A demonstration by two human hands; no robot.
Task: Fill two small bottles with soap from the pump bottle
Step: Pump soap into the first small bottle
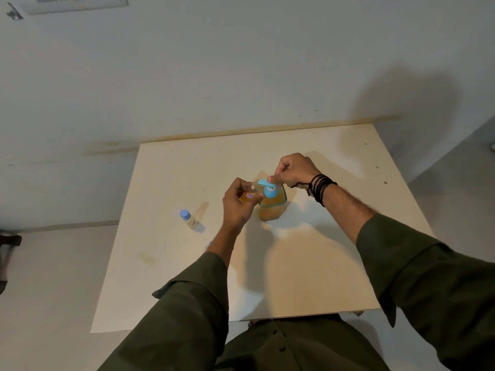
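Observation:
A clear pump bottle (273,207) of amber soap with a blue pump head stands in the middle of the cream table (321,263). My right hand (293,171) is curled over the pump, its thumb pressing on the blue head. My left hand (238,203) holds a small uncapped bottle (247,195), partly filled with amber liquid, tilted with its mouth under the pump's nozzle. A second small bottle (188,219) with a blue cap stands upright to the left, apart from both hands.
The table is pushed against a pale wall (241,76). Its left edge and near edge drop to a light floor. A dark object (9,241) sits at the far left of the floor. A black thread band wraps my right wrist.

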